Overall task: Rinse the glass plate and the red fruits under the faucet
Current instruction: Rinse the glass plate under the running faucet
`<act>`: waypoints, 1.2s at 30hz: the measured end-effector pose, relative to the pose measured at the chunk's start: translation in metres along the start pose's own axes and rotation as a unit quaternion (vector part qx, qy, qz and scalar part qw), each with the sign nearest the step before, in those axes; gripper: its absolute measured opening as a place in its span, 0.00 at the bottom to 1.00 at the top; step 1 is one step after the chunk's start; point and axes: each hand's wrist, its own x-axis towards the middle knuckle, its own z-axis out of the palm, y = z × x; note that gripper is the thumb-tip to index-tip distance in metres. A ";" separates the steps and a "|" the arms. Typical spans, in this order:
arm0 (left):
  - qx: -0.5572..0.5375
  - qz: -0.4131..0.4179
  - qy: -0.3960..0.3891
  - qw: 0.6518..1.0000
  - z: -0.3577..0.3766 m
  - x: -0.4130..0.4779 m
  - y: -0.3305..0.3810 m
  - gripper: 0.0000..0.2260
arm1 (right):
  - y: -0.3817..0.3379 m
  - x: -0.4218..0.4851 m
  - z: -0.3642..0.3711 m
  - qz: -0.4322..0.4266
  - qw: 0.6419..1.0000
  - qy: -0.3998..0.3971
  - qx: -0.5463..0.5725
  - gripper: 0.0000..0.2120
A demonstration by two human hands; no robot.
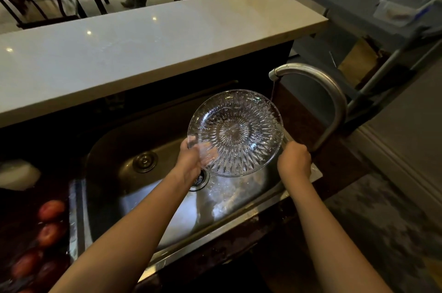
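Head camera looks down on a stainless steel sink (112, 161), where the left hand (189, 161) grips the glass plate (235, 133) by its rim at about eight o'clock, thumb over the patterned face and fingers behind the glass. That cut-glass plate is tilted up toward the viewer above the basin, just over the drain (199, 180). A thin stream of water (272, 91) falls from the curved faucet (318, 84) and meets the plate's rim near two o'clock. At four o'clock from the plate, the right hand (294, 161) is closed in a fist at the base of the faucet; I cannot tell what it grips, since the fingers hide it. It sits just beside the plate's edge without clearly touching it. The red fruits (49, 233) lie on the dark counter (14, 216) at eight o'clock, well apart from the plate, left of the sink. Beyond the sink, at twelve o'clock, runs a pale stone bar top (143, 41).
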 end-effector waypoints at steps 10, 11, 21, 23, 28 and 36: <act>-0.013 0.003 -0.005 1.000 0.001 -0.002 0.001 0.18 | 0.001 0.004 0.000 0.008 1.000 -0.008 0.001 0.09; -0.015 0.004 -0.004 1.000 0.002 -0.002 0.001 0.18 | 0.000 0.004 0.000 0.009 1.000 -0.009 0.000 0.09; -0.015 0.002 -0.011 1.000 -0.003 0.002 -0.001 0.19 | -0.001 0.004 -0.006 0.020 1.000 -0.021 0.011 0.11; -0.012 0.006 -0.003 1.000 -0.005 0.004 -0.001 0.18 | -0.004 0.001 -0.012 0.015 1.000 -0.005 0.021 0.12; 0.000 -0.004 -0.006 1.000 -0.002 0.007 0.000 0.20 | -0.017 -0.011 -0.016 -0.034 0.982 0.053 0.181 0.21; 0.195 0.085 0.047 0.976 0.017 0.015 0.007 0.20 | -0.026 -0.002 -0.002 0.015 0.904 -0.018 0.428 0.14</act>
